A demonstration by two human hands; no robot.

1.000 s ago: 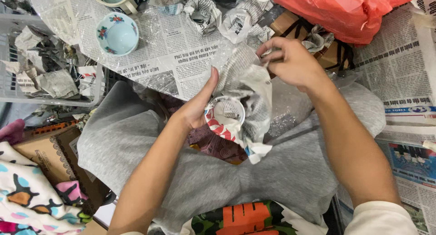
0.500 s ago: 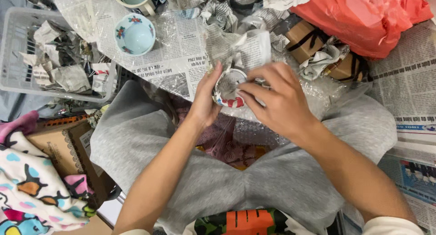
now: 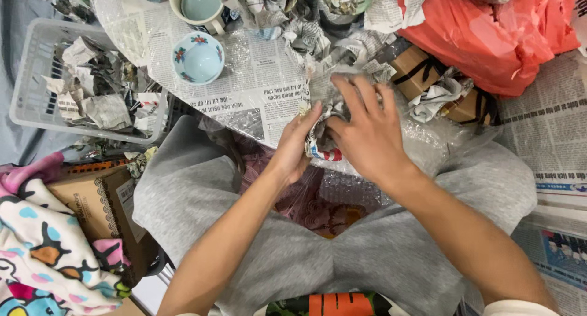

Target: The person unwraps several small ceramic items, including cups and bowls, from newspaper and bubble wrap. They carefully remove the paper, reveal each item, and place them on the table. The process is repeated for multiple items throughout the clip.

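Taking the small blue bowl (image 3: pixel 197 57) with its painted flowers as the landmark, the view runs as follows. Well to the left of the bowl stands a white plastic basket (image 3: pixel 30 102) filled with crumpled newspaper scraps. Below the basket, further from the bowl, lie a brown cardboard box (image 3: pixel 92 200) and a patterned fleece cloth (image 3: pixel 43 255). The bowl itself sits upright and empty on a spread newspaper sheet (image 3: pixel 257 77). Just above the bowl, slightly right, stands a pale green cup (image 3: pixel 200 4) with a handle.

Down and to the right of the bowl, the 2 hands meet over the person's lap in grey trousers (image 3: pixel 202 187). The left hand (image 3: pixel 293 148) is curled against the near side of a newspaper-wrapped piece (image 3: pixel 323 146), whose red-and-white striped edge shows just under the fingers. The right hand (image 3: pixel 367 135) is closed over the top of the same piece, fingers spread across the crumpled paper, so both hands grip it together. The piece is held above a sheet of bubble wrap (image 3: pixel 354 187) that lies across the lap.

Further right of the bowl, beyond the hands, sits a brown box with black ribbon (image 3: pixel 422 65). Farthest right, a red-orange plastic bag (image 3: pixel 489 35) lies bunched up on more newspaper.
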